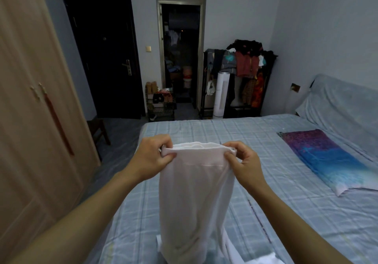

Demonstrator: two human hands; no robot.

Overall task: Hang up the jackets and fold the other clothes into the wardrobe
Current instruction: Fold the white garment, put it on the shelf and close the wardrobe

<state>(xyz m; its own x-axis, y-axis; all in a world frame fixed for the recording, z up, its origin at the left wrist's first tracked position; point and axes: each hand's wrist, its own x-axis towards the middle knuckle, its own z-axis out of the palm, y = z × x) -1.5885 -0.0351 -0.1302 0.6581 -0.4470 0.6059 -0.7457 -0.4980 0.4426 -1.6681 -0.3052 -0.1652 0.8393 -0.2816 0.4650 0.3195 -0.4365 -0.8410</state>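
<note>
A white garment [196, 198] hangs doubled over in front of me above the bed [266, 182]. My left hand [151, 157] pinches its top left corner and my right hand [243, 163] pinches its top right corner, both held up at the same height. The lower end of the cloth rests on more white fabric [235, 251] lying on the bed at the bottom edge of the view. The wooden wardrobe [34, 104] stands at my left with its doors shut.
A folded purple and blue cloth [325, 157] lies on the bed at right. A dark rack piled with clothes [241, 79] stands at the far wall beside a white tower fan [222, 94]. A small wooden stool [98, 131] and a shoe rack [160, 102] sit near the dark door.
</note>
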